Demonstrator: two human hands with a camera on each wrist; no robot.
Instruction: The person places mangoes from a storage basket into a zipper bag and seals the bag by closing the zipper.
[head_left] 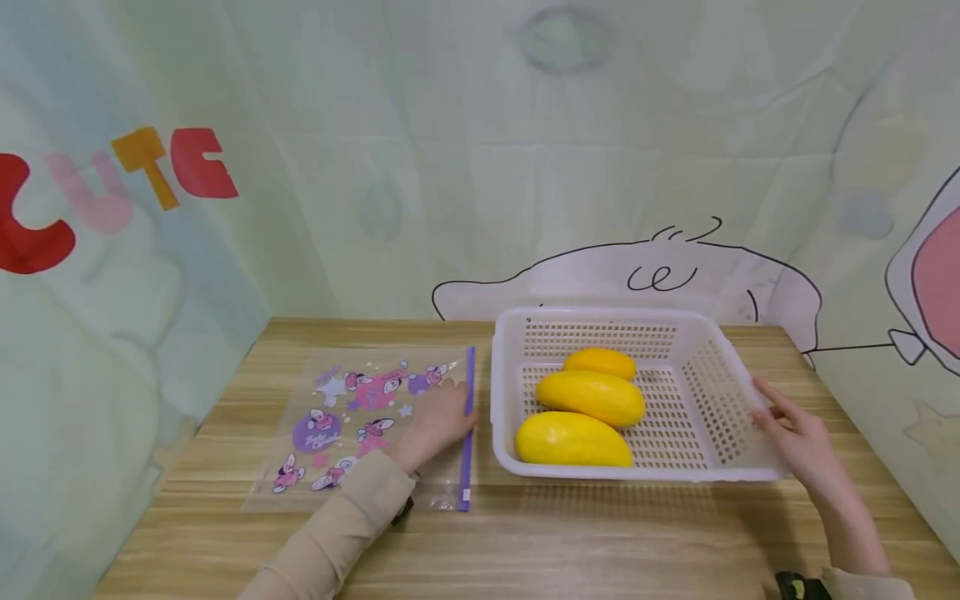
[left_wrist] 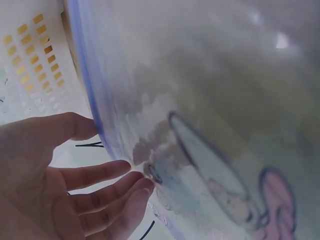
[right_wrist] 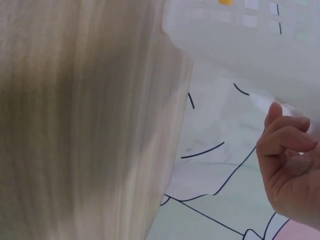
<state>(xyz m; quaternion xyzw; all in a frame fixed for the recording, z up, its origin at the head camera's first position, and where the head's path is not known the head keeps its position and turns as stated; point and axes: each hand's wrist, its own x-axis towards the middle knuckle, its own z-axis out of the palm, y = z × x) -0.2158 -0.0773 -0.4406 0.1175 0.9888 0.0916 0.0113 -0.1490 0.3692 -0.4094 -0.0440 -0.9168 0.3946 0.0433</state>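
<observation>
1. Wood-grain tabletop (head_left: 570, 542): beneath the basket.
2. White perforated basket (head_left: 637, 474): whether its right end is raised, I cannot tell.
3. Clear printed zip bag (head_left: 356, 433): flat, left of the basket, purple zip strip (head_left: 468, 458) facing it, mouth likely within easy reach.
4. Three yellow mangoes (head_left: 590, 397): inside the basket, toward its left.
5. Right hand (head_left: 798, 440): grips the basket's right rim – probably steadying it.
6. Left hand (head_left: 441, 417): left of the basket, fingers loosely extended on the bag, thumb at the strip – perhaps keeping it flat.
</observation>
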